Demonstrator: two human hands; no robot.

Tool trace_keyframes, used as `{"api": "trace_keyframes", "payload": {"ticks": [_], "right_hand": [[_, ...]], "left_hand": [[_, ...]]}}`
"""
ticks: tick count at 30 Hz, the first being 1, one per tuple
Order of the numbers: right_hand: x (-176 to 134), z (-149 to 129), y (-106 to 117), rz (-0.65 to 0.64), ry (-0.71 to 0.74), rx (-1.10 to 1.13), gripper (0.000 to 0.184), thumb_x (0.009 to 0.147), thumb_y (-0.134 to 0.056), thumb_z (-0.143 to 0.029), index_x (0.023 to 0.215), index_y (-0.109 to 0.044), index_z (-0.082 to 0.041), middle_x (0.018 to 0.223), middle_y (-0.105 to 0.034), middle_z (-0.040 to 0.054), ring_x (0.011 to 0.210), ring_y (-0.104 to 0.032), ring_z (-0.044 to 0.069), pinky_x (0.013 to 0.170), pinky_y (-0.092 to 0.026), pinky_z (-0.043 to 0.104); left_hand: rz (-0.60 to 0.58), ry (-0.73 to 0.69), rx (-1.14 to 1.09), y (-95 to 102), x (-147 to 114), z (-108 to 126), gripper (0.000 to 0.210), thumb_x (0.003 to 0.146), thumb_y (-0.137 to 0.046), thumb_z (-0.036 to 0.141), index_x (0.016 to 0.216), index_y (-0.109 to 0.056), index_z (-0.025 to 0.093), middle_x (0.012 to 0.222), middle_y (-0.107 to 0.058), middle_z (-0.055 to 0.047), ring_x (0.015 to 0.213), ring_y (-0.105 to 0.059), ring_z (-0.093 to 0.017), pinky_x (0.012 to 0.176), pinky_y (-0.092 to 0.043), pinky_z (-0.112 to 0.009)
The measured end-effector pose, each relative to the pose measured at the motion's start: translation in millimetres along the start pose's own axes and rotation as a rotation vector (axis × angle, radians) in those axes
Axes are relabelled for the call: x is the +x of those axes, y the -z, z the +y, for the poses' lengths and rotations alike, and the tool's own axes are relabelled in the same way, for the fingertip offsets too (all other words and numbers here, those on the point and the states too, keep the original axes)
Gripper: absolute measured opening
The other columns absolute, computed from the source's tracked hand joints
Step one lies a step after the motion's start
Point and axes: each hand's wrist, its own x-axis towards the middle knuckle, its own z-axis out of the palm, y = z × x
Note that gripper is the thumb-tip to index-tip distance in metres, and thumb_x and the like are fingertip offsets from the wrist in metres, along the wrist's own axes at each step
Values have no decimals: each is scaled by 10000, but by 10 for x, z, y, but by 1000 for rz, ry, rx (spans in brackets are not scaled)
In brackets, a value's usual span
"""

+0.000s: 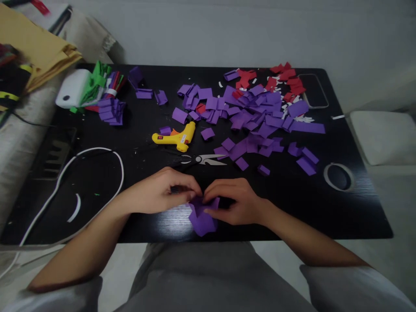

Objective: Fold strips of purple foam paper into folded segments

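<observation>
While fingers of left hand (pixel 162 190) and right hand (pixel 238 201) pinch purple paper (pixel 203 223) by the desk's (pixel 292 195) near edge, beyond lie: scissors (pixel 199 159); yellow glue gun (pixel 178 138); purple pieces (pixel 260 104), heaped; leftward, white cable (pixel 94 149).

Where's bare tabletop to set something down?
Between the right hand, grey ring and front edge of the table; smaller, between yellow glue gun and purple bundle. Crowded: far middle and right, under purple paper pieces and red pieces.

Loose grey sleeves (pixel 351 286), bare forearms (pixel 292 229) and fingers (pixel 222 183), grey cloth (pixel 201 277) across the front
</observation>
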Motion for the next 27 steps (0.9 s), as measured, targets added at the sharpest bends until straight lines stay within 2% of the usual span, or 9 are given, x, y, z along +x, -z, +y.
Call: {"api": "trace_keyframes", "payload": {"ticks": [2, 5, 10, 13, 17, 21, 24, 27], "right_hand": [[3, 5, 15, 43, 22, -16, 140, 856, -774, -140, 984, -742, -185, 938, -796, 73, 858, -783, 179, 785, -643, 268], [11, 16, 41, 110, 56, -57, 184, 849, -761, -113, 1016, -742, -186, 976, -794, 83, 879, -786, 177, 806, -651, 270], [36, 13, 54, 183, 66, -83, 154, 881, -730, -120, 1013, -738, -200, 958, -791, 74, 873, -779, 173, 804, -650, 283], [50, 0, 47, 187, 27, -59, 111, 883, -760, -156, 985, -736, -191, 935, -790, 77, 851, -774, 176, 778, -646, 289], [67, -12, 45, 190, -41, -3, 104, 881, -796, -209, 965, -735, -197, 960, -802, 76, 860, -779, 186, 788, -650, 311], [68, -13, 40, 218, -77, 14, 56, 890, -788, -202, 906, -735, -193, 872, -795, 48, 782, -765, 165, 735, -635, 286], [50, -8, 14, 259, -144, 6, 120, 860, -815, -203, 943, -728, -195, 842, -785, 20, 717, -743, 139, 686, -624, 249], [34, 1, -22, 311, -242, 96, 197, 843, -837, -221, 992, -709, -201, 857, -774, 7, 723, -740, 132, 695, -633, 241]], "left_hand": [[55, -76, 14, 6, -36, 4, 320, 894, -566, 69, 1157, -704, 186, 993, -776, -54, 864, -730, -162, 758, -562, -228], [94, -177, 128, -24, -67, 17, 374, 821, -643, 84, 1178, -649, 192, 1078, -740, -78, 937, -709, -193, 842, -571, -284], [240, -268, 279, -131, -39, 19, 114, 898, -671, 141, 998, -642, 188, 972, -714, -74, 868, -696, -177, 774, -558, -268], [321, -319, 292, -163, -23, 2, 86, 904, -668, 117, 951, -656, 188, 920, -722, -65, 811, -700, -161, 728, -561, -250], [384, -326, 290, -182, -22, -31, 64, 905, -689, 133, 917, -683, 196, 900, -754, -61, 799, -732, -166, 722, -589, -252], [431, -319, 280, -226, -26, -83, 58, 915, -719, 157, 912, -679, 199, 902, -765, -49, 797, -744, -158, 726, -602, -246], [511, -300, 290, -271, -25, -116, 113, 892, -773, 180, 949, -677, 201, 882, -769, -24, 752, -734, -140, 715, -594, -235], [586, -238, 274, -312, -11, -130, 123, 882, -792, 212, 918, -675, 198, 842, -764, -5, 714, -716, -127, 696, -577, -228]]}}
